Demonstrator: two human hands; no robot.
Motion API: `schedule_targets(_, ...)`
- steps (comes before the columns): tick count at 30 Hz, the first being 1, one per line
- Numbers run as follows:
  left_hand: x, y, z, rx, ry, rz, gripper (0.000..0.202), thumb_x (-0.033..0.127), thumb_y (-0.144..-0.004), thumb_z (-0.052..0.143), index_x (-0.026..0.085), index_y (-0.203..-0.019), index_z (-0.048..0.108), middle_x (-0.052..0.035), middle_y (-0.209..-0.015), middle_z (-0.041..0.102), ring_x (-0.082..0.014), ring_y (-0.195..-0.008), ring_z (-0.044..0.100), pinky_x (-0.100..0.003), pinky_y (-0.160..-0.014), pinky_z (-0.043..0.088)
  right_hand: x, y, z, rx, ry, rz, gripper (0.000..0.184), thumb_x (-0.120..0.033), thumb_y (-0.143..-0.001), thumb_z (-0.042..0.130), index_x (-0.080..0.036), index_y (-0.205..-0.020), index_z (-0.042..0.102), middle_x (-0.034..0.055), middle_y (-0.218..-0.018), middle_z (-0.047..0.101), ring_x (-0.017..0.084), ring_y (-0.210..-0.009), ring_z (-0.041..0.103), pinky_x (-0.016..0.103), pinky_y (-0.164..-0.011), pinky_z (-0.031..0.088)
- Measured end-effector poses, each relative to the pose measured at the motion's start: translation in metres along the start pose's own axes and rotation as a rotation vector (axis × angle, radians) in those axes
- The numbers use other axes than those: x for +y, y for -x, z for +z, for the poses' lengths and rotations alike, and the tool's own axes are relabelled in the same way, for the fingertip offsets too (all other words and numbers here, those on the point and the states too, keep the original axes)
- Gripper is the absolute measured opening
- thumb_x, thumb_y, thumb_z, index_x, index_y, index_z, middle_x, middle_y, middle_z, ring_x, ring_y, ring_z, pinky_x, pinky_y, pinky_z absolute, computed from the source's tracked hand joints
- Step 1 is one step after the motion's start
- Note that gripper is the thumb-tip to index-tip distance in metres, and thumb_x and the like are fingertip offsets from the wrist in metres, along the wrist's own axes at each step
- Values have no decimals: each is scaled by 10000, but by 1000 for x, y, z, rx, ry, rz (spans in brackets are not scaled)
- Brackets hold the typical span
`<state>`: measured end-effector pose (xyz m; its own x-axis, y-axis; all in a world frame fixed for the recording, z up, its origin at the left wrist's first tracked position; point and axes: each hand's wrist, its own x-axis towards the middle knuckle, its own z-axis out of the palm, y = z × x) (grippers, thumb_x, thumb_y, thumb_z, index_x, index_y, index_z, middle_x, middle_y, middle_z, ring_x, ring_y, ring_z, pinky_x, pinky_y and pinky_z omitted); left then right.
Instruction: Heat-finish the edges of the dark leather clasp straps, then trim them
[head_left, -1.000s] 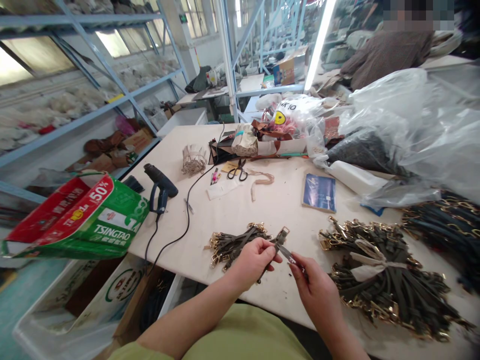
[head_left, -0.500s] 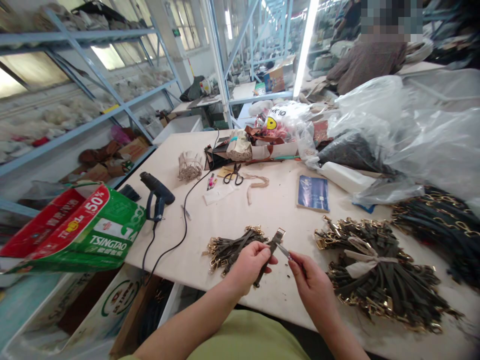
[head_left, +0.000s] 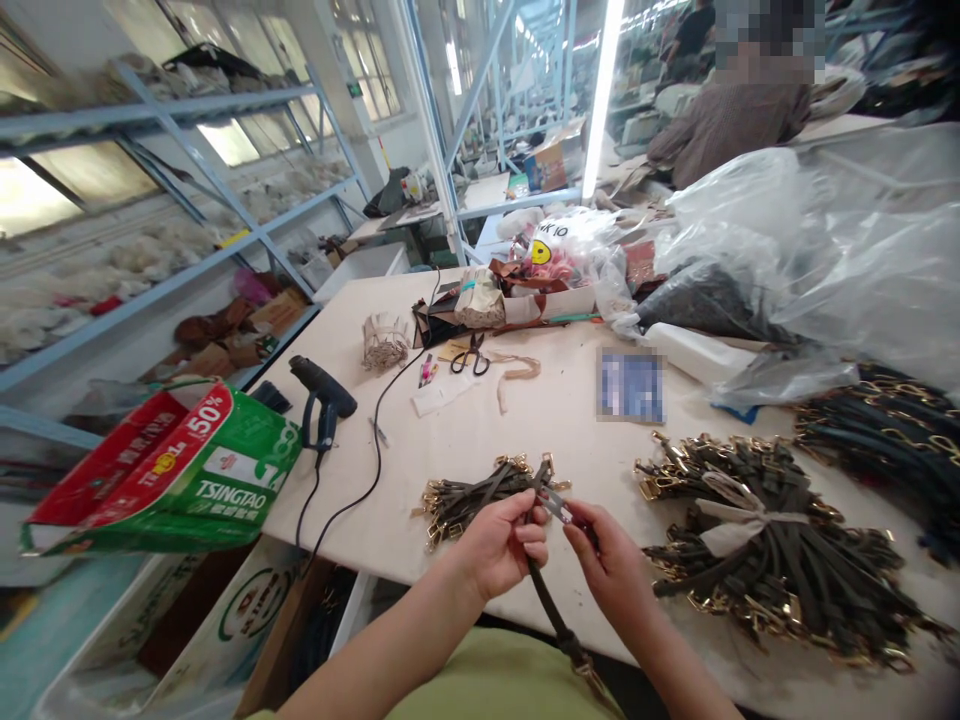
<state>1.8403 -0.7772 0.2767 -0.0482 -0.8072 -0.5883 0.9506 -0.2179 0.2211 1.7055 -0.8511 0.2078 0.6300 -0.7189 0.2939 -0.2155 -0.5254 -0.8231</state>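
Observation:
My left hand [head_left: 510, 540] is closed on a dark olive strap [head_left: 551, 605], its thumb on top near a gold buckle [head_left: 547, 463]. The strap's lower end hangs past the table edge in front of my green top. Between the fingers of my right hand [head_left: 611, 560] is a small silver-bladed tool [head_left: 556, 507], its tip against the strap beside my left fingertips. Its exact kind is hard to make out. Just behind my left hand lies a pile of similar straps [head_left: 472, 493] with gold fittings. To the right sits a larger bundle [head_left: 750, 540], tied with a pale cloth strip [head_left: 727, 530].
A heat gun [head_left: 324, 400] with a black cord stands left on the table, beside a green and red bag [head_left: 217, 480]. Scissors [head_left: 470, 356], a blue booklet [head_left: 631, 386] and plastic-wrapped goods [head_left: 840, 270] lie farther back. Another person [head_left: 731, 130] is at the upper right.
The strap's lower end now hangs down toward me, where before only a short piece showed below my left hand. The tool has moved closer to my left fingertips.

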Motion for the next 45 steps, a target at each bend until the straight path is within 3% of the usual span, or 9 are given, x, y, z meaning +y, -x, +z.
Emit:
schedule_targets(8,-9,6,0,-20,-209,173,45,150,-765,528,118,-759,497,37,-657,419,8,-413,267,-115,-387,232,0,0,-4,3,89,-63,264,-309,-827,429,-197,-1050,514,34,-810,602,142,-711,564,269,-640,466)
schedule_targets(16,-11,10,0,-40,-321,188,165,189,-722,564,130,-870,522,55,-645,370,4,-410,200,-140,-388,160,3,6,-3,-23,12,-47,232,-300,-831,418,-216,-1008,542,39,-833,609,152,-745,565,284,-673,453)
schedule_targets(22,-14,13,5,37,-490,208,272,160,-661,562,141,-927,506,102,-529,258,-6,-385,153,-164,-389,106,-6,-2,-3,41,-275,285,415,-411,-729,547,-167,-1060,496,-20,-651,534,113,-554,488,242,-503,416)
schedule_targets(28,-21,17,7,62,-794,103,220,193,-672,481,164,-889,503,110,-470,244,-31,-373,215,-170,-389,176,-22,-25,-9,-207,-705,492,479,-504,-689,545,-171,-1032,531,-28,-628,531,83,-494,446,206,-407,319)
schedule_targets(32,-19,15,-4,199,-1181,460,303,263,-751,462,164,-1032,516,51,-540,462,-77,-452,419,-212,-475,332,-26,-34,-8,-192,-717,552,387,-508,-654,585,-182,-850,510,-88,-487,391,47,-389,305,186,-352,205)
schedule_targets(35,-15,12,-10,277,-1377,722,255,337,-788,458,167,-942,569,-12,-700,582,-106,-592,512,-235,-591,381,-33,-44,-6,-144,-697,563,359,-517,-664,572,-187,-769,480,-107,-451,297,42,-375,250,186,-345,180)
schedule_targets(38,-12,11,-10,207,-1300,631,285,396,-809,415,153,-796,562,-16,-632,592,-111,-564,532,-223,-539,374,-42,-55,-4,-110,-686,519,394,-532,-667,555,-181,-837,499,-102,-470,321,48,-377,263,195,-342,205)
schedule_targets(42,-8,15,-3,168,-981,505,285,391,-782,449,131,-868,527,5,-563,571,-88,-458,505,-195,-452,339,-39,-57,-1,19,-529,393,493,-520,-711,506,-163,-1048,455,-96,-506,358,65,-398,322,203,-364,272)
schedule_targets(45,-6,21,-1,174,-868,501,288,374,-762,472,122,-892,525,17,-542,557,-74,-427,483,-183,-427,326,-31,-38,-4,98,-285,245,378,-465,-794,415,-171,-1027,459,-38,-615,493,98,-503,452,230,-462,378)
